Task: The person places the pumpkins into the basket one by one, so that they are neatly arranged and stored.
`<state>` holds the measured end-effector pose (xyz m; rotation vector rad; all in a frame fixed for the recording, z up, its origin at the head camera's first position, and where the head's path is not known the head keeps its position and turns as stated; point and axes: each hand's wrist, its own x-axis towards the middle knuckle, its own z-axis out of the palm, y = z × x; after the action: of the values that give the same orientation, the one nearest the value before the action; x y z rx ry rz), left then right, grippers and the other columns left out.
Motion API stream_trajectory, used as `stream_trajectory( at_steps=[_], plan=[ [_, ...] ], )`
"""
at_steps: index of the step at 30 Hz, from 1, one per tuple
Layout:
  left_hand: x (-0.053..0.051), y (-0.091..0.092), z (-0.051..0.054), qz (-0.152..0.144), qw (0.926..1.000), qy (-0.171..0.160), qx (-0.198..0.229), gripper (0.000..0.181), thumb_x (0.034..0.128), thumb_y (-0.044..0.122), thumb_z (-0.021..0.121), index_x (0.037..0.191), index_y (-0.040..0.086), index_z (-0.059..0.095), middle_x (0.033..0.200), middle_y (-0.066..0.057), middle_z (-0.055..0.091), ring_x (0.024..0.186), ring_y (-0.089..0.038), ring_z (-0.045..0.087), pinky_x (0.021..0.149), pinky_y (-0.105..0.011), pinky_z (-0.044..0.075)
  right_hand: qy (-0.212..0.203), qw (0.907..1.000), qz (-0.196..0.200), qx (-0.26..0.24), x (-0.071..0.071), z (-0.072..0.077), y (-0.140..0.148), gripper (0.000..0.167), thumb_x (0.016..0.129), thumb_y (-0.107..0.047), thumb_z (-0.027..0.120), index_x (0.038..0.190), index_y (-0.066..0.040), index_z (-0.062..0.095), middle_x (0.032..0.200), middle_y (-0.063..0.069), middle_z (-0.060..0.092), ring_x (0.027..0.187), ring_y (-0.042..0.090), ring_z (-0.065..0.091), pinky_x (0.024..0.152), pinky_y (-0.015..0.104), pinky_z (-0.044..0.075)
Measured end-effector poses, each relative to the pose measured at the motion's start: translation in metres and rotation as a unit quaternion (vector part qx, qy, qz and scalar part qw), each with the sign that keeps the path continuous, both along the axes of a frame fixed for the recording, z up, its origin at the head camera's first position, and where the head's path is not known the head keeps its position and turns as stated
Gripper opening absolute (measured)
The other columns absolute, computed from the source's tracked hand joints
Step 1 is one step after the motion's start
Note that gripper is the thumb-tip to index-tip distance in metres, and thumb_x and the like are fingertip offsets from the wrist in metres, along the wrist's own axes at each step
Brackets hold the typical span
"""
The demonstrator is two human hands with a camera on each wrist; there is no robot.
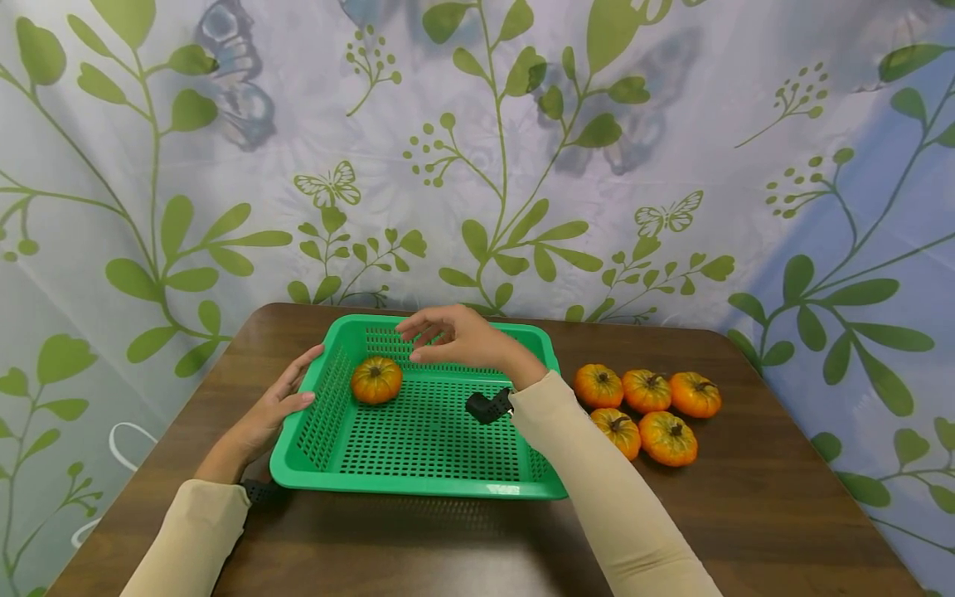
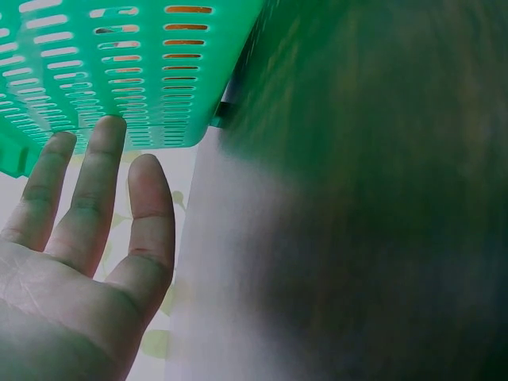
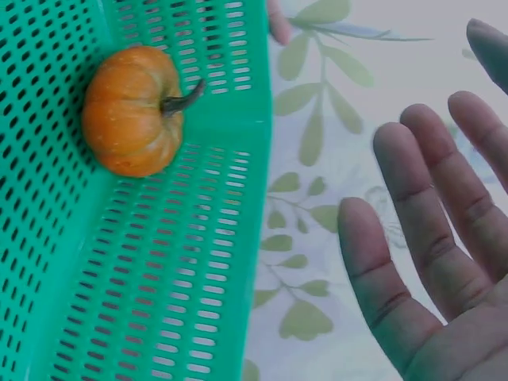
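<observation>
A cloth [image 1: 671, 274] with leaves and butterflies is hanging across the upper frame, a brown table [image 1: 768, 497] is standing below.

With the basket [image 1: 418, 487] as clock centre, its floor lies free toward 6 o'clock, reachable from above; a lone pumpkin [image 1: 376, 381] blocks 10. The left hand [image 1: 269, 412] bars 9; the right hand [image 1: 466, 338] hovers over 1, its sleeve [image 1: 597, 473] crossing toward 4. Five pumpkins [image 1: 646, 401] crowd 3, a patterned curtain [image 1: 448, 249] stands beyond 12, and desk [image 1: 418, 547] space stretches past 6.
</observation>
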<state>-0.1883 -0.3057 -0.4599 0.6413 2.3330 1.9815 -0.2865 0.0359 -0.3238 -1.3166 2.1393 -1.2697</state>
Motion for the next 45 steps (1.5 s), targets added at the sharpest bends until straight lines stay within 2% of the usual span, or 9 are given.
stream_trajectory(
  at_steps=[8, 13, 18, 25, 31, 35, 40, 42, 45],
  plan=[
    [0.0, -0.001, 0.0, 0.003, 1.0, -0.003, -0.003, 0.07, 0.1125, 0.011, 0.045, 0.176, 0.024, 0.017, 0.179, -0.012, 0.009, 0.142, 0.005, 0.037, 0.103, -0.022, 0.036, 0.022, 0.998, -0.021, -0.055, 0.007, 0.007, 0.016, 0.036, 0.1, -0.001, 0.074, 0.136, 0.004, 0.07, 0.131, 0.018, 0.072, 0.112, 0.026, 0.069, 0.103, 0.044, 0.055],
    [0.0, -0.001, -0.001, -0.003, 1.0, 0.004, 0.005, 0.07, 0.1126, 0.01, 0.044, 0.176, 0.024, 0.018, 0.171, 0.01, 0.025, 0.138, 0.003, 0.043, 0.102, -0.019, 0.041, 0.013, 0.9977, -0.029, -0.06, 0.009, 0.009, 0.028, 0.037, 0.099, 0.002, 0.074, 0.136, 0.005, 0.07, 0.132, 0.02, 0.071, 0.111, 0.026, 0.069, 0.101, 0.047, 0.056],
    [-0.001, -0.002, -0.001, -0.016, 0.9996, 0.015, 0.019, 0.069, 0.1125, 0.009, 0.043, 0.175, 0.024, 0.019, 0.162, 0.022, 0.031, 0.135, 0.001, 0.049, 0.101, -0.018, 0.046, -0.032, 0.9971, -0.03, -0.063, 0.013, 0.014, 0.04, 0.039, 0.1, 0.003, 0.072, 0.138, 0.007, 0.067, 0.135, 0.021, 0.068, 0.115, 0.03, 0.068, 0.101, 0.048, 0.056],
    [-0.003, -0.003, -0.002, -0.026, 0.9991, 0.017, 0.03, 0.069, 0.1127, 0.008, 0.043, 0.175, 0.024, 0.02, 0.162, 0.021, 0.033, 0.133, -0.001, 0.052, 0.099, -0.02, 0.05, -0.115, 0.9902, -0.018, -0.078, 0.017, 0.018, 0.062, 0.045, 0.101, -0.002, 0.072, 0.144, 0.007, 0.062, 0.139, 0.022, 0.066, 0.12, 0.029, 0.068, 0.105, 0.051, 0.055],
    [-0.004, -0.004, -0.002, -0.018, 0.9995, 0.012, 0.022, 0.069, 0.1129, 0.01, 0.043, 0.175, 0.025, 0.019, 0.163, 0.023, 0.027, 0.135, 0.002, 0.048, 0.101, -0.018, 0.047, -0.153, 0.9824, 0.0, -0.107, 0.017, 0.017, 0.081, 0.049, 0.101, -0.008, 0.075, 0.146, 0.005, 0.061, 0.138, 0.019, 0.066, 0.119, 0.027, 0.069, 0.105, 0.048, 0.056],
    [-0.004, -0.004, -0.002, -0.013, 0.9998, 0.008, 0.016, 0.068, 0.1131, 0.011, 0.044, 0.175, 0.025, 0.02, 0.164, 0.021, 0.025, 0.136, 0.002, 0.047, 0.101, -0.018, 0.045, -0.163, 0.9801, -0.005, -0.113, 0.018, 0.016, 0.092, 0.05, 0.101, -0.008, 0.076, 0.147, 0.004, 0.061, 0.136, 0.008, 0.069, 0.12, 0.024, 0.069, 0.104, 0.044, 0.056],
    [-0.003, -0.003, -0.002, -0.007, 1.0, 0.0, 0.005, 0.069, 0.1134, 0.013, 0.045, 0.176, 0.025, 0.018, 0.173, 0.008, 0.018, 0.139, 0.004, 0.042, 0.103, -0.019, 0.04, -0.169, 0.9779, -0.01, -0.122, 0.019, 0.013, 0.105, 0.04, 0.101, -0.006, 0.075, 0.139, -0.014, 0.07, 0.134, 0.002, 0.07, 0.12, 0.023, 0.069, 0.104, 0.041, 0.057],
    [-0.003, -0.003, -0.001, -0.003, 1.0, -0.005, -0.001, 0.069, 0.1133, 0.012, 0.045, 0.176, 0.025, 0.017, 0.178, -0.002, 0.013, 0.141, 0.006, 0.037, 0.108, -0.029, 0.037, -0.17, 0.9773, -0.015, -0.125, 0.02, 0.011, 0.11, 0.039, 0.101, -0.005, 0.075, 0.137, -0.019, 0.072, 0.136, 0.005, 0.07, 0.121, 0.024, 0.069, 0.103, 0.041, 0.057],
    [-0.003, -0.003, -0.001, 0.001, 0.9999, -0.01, -0.005, 0.07, 0.113, 0.012, 0.045, 0.176, 0.025, 0.017, 0.18, -0.01, 0.005, 0.142, 0.009, 0.032, 0.113, -0.044, 0.031, -0.161, 0.9788, -0.031, -0.123, 0.023, 0.008, 0.118, 0.04, 0.1, -0.007, 0.077, 0.139, -0.015, 0.071, 0.138, 0.013, 0.069, 0.122, 0.025, 0.069, 0.104, 0.043, 0.057]
  ],
)
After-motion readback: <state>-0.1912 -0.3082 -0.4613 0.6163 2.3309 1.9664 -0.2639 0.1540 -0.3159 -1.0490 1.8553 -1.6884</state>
